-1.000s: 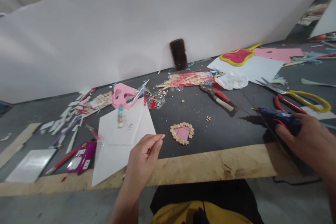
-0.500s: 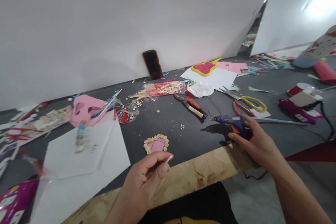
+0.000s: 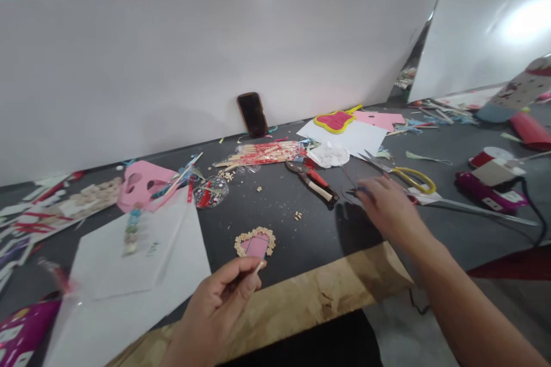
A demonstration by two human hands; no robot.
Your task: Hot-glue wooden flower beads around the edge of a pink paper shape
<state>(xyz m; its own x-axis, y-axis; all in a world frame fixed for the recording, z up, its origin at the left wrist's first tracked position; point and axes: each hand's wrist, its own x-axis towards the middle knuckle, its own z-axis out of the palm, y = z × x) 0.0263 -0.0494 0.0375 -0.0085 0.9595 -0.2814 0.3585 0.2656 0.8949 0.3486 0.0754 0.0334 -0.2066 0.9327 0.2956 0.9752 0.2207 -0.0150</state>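
Note:
My left hand (image 3: 224,304) pinches a short pale stick piece (image 3: 259,267) between thumb and forefinger. Just beyond it on the dark table lies a pink heart (image 3: 259,245) edged with small round wooden slices. My right hand (image 3: 387,209), slightly blurred, is closed round a dark blue glue gun; only its dark tip (image 3: 352,190) sticks out at the fingertips, and the hand hides the rest. Close to that hand are yellow-handled scissors (image 3: 415,179) and red-and-cream-handled pliers (image 3: 316,183). A few loose wooden slices (image 3: 298,215) lie between the hands.
A phone (image 3: 252,114) leans on the white board behind. Bagged sticks (image 3: 269,153), a bag of beads (image 3: 210,191) and white paper (image 3: 107,264) lie around the heart. At the right are a purple glue gun-like item (image 3: 491,192) and a cable (image 3: 534,212).
My right hand has moved left and up over the glue gun, now covering most of it. My left hand has shifted slightly left and down, still pinching the stick piece. The view has tilted up.

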